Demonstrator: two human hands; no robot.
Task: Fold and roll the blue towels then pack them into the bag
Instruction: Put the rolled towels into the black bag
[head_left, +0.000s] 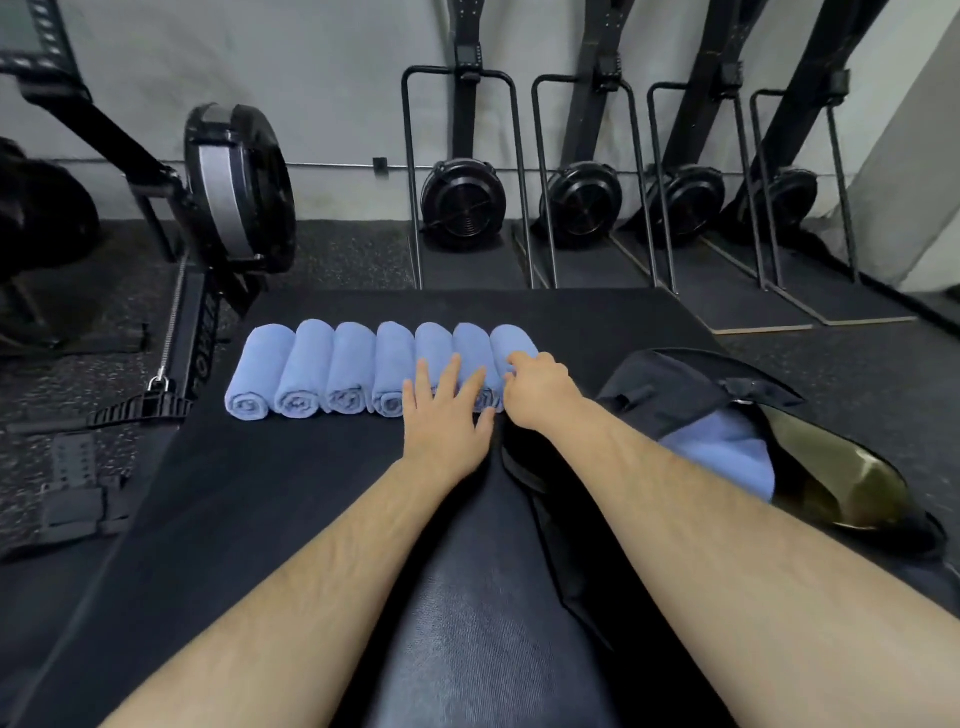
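Head view, seven rolled blue towels (306, 371), left hand (447, 415) flat on them, right hand (537, 389) pinching the last

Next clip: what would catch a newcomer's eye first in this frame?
A neat row of seven rolled blue towels lies on the black mat. The left hand rests flat on the rolls near the row's right end while the right hand grips the last one. To the right, a dark bag gapes with blue towel inside.

Upright rowers (462, 202), perhaps; black mat (291, 499).
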